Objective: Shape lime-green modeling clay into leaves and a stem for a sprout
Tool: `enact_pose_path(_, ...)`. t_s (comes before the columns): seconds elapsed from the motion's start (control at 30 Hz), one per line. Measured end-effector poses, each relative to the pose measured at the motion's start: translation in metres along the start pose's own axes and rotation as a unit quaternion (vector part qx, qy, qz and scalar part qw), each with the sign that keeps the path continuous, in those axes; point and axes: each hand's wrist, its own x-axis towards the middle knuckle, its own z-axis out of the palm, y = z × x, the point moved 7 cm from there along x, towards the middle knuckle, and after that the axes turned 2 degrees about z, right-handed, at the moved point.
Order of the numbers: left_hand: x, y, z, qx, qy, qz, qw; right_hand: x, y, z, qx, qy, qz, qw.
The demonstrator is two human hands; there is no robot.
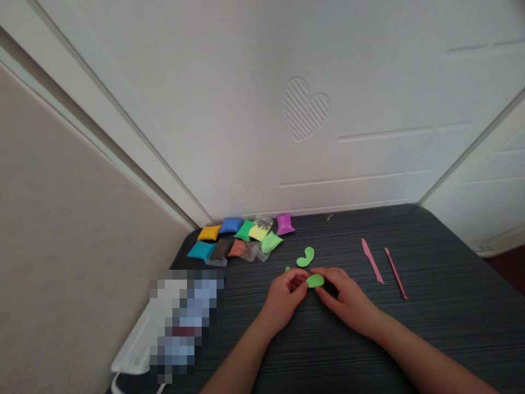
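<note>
Beyond and left of our hands, coloured packets (201,250) lie on the dark surface (451,284). Our left grip (284,299) pinches one end of a light-green oval (315,281); a curved green piece (304,259) lies just beyond. Our right grip (348,298), thumb and forefinger slightly parted, holds the oval's other end. Farther right rest a pink knife (372,261) and pink stick (396,273).
</note>
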Motion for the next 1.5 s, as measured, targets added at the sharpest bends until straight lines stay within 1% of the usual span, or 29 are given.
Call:
enact_pose_path(0.23,0.0,-0.0004,0.0018,0.004,-0.01,0.006,1.0,0.0007,-0.001,-0.0008,-0.001,-0.005,0.004,1.0)
enact_pose_path(0.63,0.0014,-0.0009,0.0005,0.013,0.002,0.007,1.0,0.0009,0.0039,0.001,-0.001,-0.007,0.029,1.0)
enact_pose_path(0.83,0.0027,-0.0028,0.0007,-0.004,0.015,0.008,1.0,0.0011,0.0024,0.0027,-0.006,-0.014,0.009,1.0)
enact_pose_path(1.17,0.003,0.0013,-0.0001,0.014,0.012,0.012,1.0,0.0014,0.0056,0.0048,-0.004,-0.004,0.011,1.0)
enact_pose_path(1.5,0.0035,0.0007,-0.0005,0.018,0.009,0.007,1.0,0.0026,0.0009,0.0022,-0.001,-0.008,0.007,1.0)
